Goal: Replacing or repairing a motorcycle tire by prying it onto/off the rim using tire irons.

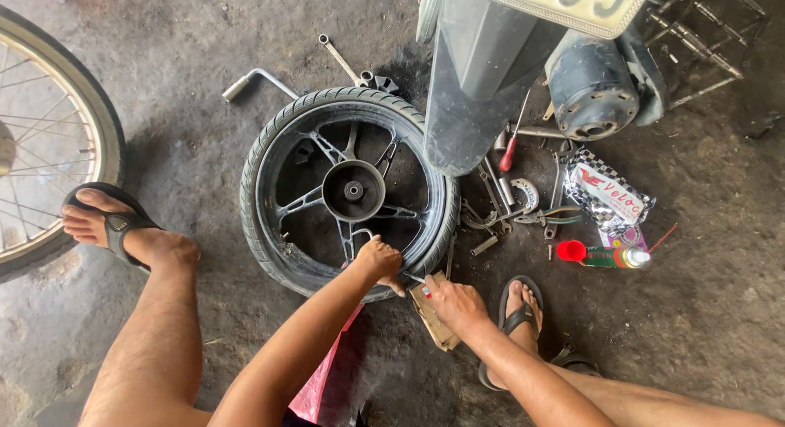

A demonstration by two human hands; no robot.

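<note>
Pinched between the fingers of the right hand (454, 303) is a thin tool with a red tip, its point aimed at the lower edge of the wheel; the left hand (378, 259) is curled closed over the tyre's (266, 153) near rim, just beside the right, though whether it grips anything but the rubber I cannot tell; the black cast wheel (353, 190) lies flat on the concrete at the centre of the frame, hub up; under the right hand sits a piece of brown cardboard (433, 321), touching the tyre's lower edge; right of the wheel lie scattered wrenches (495, 194), a red-handled screwdriver (511, 153) and a spray can (605, 255) with a red cap; a motorcycle mudguard (470, 83) hangs over the upper centre; a spoked wheel (49, 141) fills the left edge.
</note>
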